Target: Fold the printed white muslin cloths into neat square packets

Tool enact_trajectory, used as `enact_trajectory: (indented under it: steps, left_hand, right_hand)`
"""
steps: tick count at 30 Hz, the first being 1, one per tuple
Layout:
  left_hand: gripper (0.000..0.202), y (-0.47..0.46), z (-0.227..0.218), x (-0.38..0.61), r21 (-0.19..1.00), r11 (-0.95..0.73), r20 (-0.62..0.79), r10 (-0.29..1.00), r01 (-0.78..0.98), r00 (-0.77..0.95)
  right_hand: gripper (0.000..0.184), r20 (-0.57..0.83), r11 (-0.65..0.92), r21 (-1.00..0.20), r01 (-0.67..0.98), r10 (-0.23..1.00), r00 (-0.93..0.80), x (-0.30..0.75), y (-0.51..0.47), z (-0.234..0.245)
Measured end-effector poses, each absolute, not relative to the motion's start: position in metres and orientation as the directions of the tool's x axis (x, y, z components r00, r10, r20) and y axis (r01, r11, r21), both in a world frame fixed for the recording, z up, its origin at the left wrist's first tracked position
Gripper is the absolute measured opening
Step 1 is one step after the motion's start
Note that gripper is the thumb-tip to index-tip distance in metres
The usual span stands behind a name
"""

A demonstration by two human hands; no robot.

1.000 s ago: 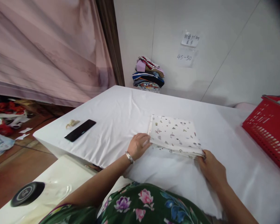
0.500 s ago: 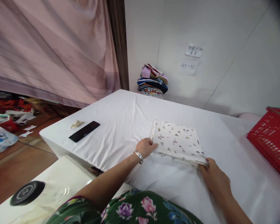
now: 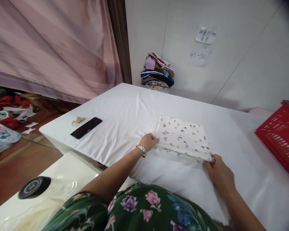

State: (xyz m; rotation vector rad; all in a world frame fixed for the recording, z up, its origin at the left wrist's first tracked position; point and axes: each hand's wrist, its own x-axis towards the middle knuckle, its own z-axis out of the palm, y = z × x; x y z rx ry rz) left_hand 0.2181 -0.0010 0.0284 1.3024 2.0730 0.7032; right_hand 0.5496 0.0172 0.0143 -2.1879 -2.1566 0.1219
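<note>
A folded white cloth with small printed motifs [image 3: 183, 137] lies flat on a table covered in white sheeting [image 3: 125, 115]. My left hand [image 3: 148, 141] is closed at the cloth's near left corner, fingers pinching its edge. My right hand [image 3: 218, 173] grips the cloth's near right corner, fingers curled under it. Both forearms reach in from the bottom of the view over my green floral garment.
A black phone [image 3: 86, 127] and a small beige object [image 3: 78, 120] lie at the table's left end. A red plastic basket [image 3: 280, 134] stands at the right edge. A pile of folded clothes [image 3: 157, 72] sits against the far wall. A black round object [image 3: 34, 187] rests on a white surface at bottom left.
Both hands stay on the cloth's near corners. The left hand's fingers have closed further onto the edge. The view has shifted slightly.
</note>
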Motion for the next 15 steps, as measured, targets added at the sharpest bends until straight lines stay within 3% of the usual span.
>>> enact_trajectory:
  steps: [4,15]
  left_hand:
    - [0.030,-0.0026,0.0323,0.2168,0.720,0.409,-0.243,0.905,0.561,-0.349]
    - [0.026,0.0049,0.0311,0.2241,0.802,0.346,-0.211,0.927,0.488,-0.310]
  right_hand:
    - [0.044,-0.017,-0.017,-0.106,0.994,1.000,0.015,0.5495,0.0191,0.0137]
    - [0.042,0.008,-0.011,-0.116,0.993,1.000,0.012,0.5562,0.0196,0.0215]
